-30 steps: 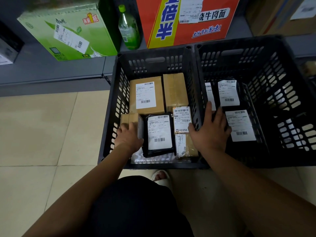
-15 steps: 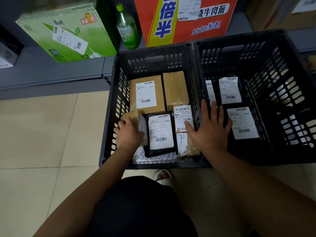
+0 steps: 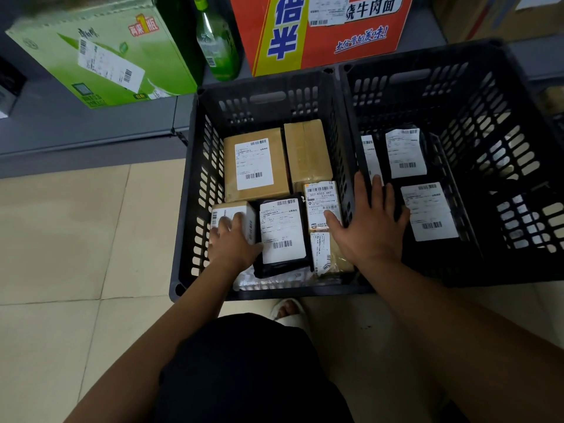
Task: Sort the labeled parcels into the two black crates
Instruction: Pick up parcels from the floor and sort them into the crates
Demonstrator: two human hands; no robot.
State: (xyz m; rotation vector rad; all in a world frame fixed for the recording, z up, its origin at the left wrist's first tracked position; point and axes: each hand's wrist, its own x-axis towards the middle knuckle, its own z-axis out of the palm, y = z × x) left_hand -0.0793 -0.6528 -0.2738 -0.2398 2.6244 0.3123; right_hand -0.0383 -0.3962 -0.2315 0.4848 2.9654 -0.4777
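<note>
- Two black crates sit side by side at frame centre and right: the left crate [image 3: 183, 209] holds most parcels, the right crate [image 3: 518, 96] only three labelled black bags.
- The left hand [image 3: 233, 242] curls over a small white box [image 3: 233, 210] at the left crate's lower-left, fingers bent on its top; whether it is properly gripped I cannot tell.
- The right hand [image 3: 370, 227] lies spread flat across the wall the crates share, holding nothing.
- The box looks light and stiff, likely safest pinched across its short sides.
- The black mailer [image 3: 282, 232] beside it looks soft and slick; take it by an edge.
</note>
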